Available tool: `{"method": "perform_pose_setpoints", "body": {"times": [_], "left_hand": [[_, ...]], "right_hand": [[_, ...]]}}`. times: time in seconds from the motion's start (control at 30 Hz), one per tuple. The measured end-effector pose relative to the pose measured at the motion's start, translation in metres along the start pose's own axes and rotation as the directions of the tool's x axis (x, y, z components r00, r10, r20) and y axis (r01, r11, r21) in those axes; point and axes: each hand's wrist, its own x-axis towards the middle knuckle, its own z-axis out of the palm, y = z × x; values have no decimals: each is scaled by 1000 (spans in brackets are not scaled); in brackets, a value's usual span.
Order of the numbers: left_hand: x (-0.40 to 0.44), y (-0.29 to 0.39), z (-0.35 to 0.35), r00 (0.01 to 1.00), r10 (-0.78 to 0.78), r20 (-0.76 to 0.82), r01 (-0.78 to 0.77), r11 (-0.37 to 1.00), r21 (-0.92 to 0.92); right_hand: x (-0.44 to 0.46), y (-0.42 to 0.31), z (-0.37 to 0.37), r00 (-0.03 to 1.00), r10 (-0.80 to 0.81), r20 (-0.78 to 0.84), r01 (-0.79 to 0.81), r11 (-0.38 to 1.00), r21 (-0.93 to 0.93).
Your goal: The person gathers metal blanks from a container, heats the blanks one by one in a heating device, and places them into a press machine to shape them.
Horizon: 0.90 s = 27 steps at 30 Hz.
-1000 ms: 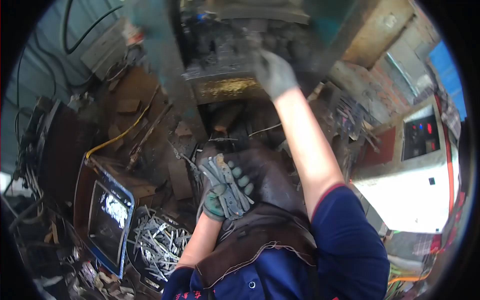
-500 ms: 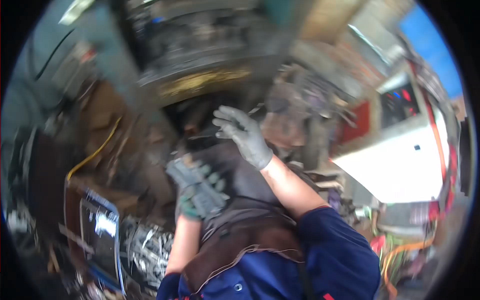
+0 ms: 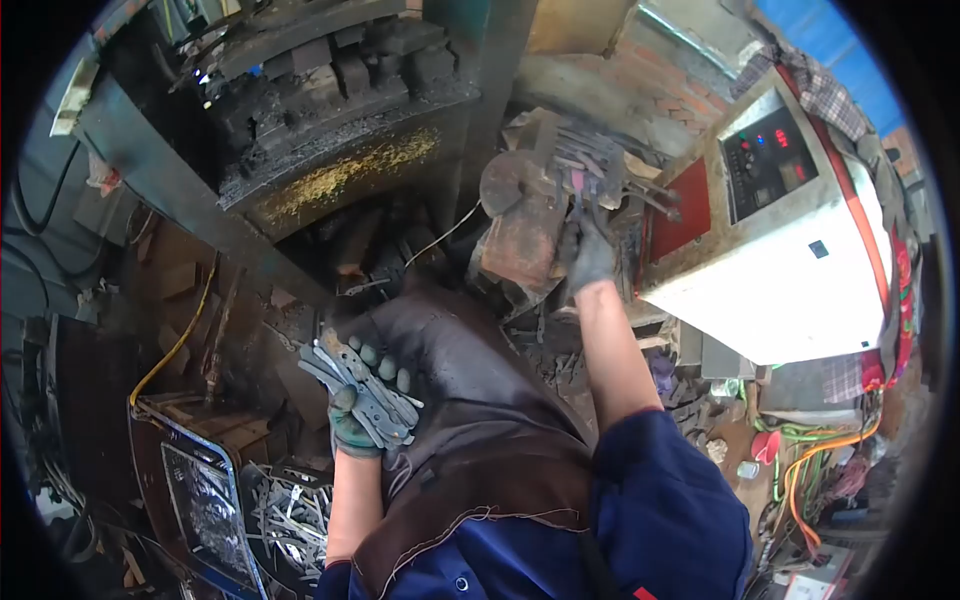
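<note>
My left hand [image 3: 362,405], in a green and grey glove, is closed around a bundle of flat grey metal pieces [image 3: 368,398] above my lap. Its fingertips wrap over the bundle's upper side. My right hand [image 3: 588,250], in a grey glove, reaches forward to a rusty metal block [image 3: 522,245]. Its fingers are closed at the near end of something dark and narrow that I cannot make out. Just beyond it, a pinkish piece [image 3: 577,180] lies among several dark metal bars [image 3: 580,150] on top of the block stand.
A machine frame [image 3: 350,175] with yellowish crumbs on its ledge stands ahead. On the right is a white control cabinet [image 3: 780,270] with a lit panel. Metal strips [image 3: 295,515] fill a container at lower left, beside a blue-edged frame [image 3: 215,500]. Orange cable [image 3: 800,490] runs at lower right.
My right hand has moved right and forward from above my lap to the block stand, and its stretched fingers have closed. My left hand still holds the metal pieces. The view has turned and sharpened.
</note>
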Motion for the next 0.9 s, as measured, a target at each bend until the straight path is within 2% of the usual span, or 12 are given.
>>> {"method": "perform_pose_setpoints", "body": {"times": [0.03, 0.07, 0.1, 0.13, 0.23, 0.27, 0.33, 0.37, 0.43, 0.6, 0.83, 0.9], "left_hand": [[0, -1, 2, 1000, 21, -6, -21, 1000, 0], [0, 0, 4, 1000, 18, -22, -18, 1000, 7], [-1, 2, 5, 999, 23, -40, -23, 1000, 18], [0, 3, 2, 999, 25, -31, -25, 1000, 16], [1, 3, 0, 999, 9, 43, -9, 1000, -8], [2, 3, 0, 999, 2, 48, -1, 1000, -11], [0, 3, 0, 999, 0, 39, 0, 1000, -13], [0, 3, 1, 999, 3, 32, -3, 1000, -12], [-1, 4, 2, 999, 11, 43, -10, 1000, -25], [-4, 9, -3, 1000, 0, 7, 1, 998, -59], [-4, 12, -6, 1000, -11, 4, 12, 995, -95], [-2, 12, -16, 992, -25, 122, 37, 994, -101]], "right_hand": [[-26, -1, 2, 997, -74, -22, 73, 995, -63], [-39, 0, -17, 950, -269, 156, 308, 880, -363], [-48, 3, -32, 840, -377, 389, 541, 631, -557], [-72, 4, -15, 893, -279, 353, 422, 791, -442], [-123, -13, 58, 912, -50, 407, 228, 887, -402], [-109, -5, 84, 633, -368, 681, 709, 629, -320], [-115, -3, 137, 538, -272, 798, 711, 655, -256], [-133, -9, 170, 725, 96, 682, 229, 900, -370], [-125, 13, 221, 621, 41, 783, 316, 901, -297], [-104, 48, 304, 728, 154, 668, 170, 904, -393], [-93, 58, 338, 801, 189, 568, 129, 872, -472], [-95, 59, 341, 794, 198, 575, 151, 852, -502]]}}
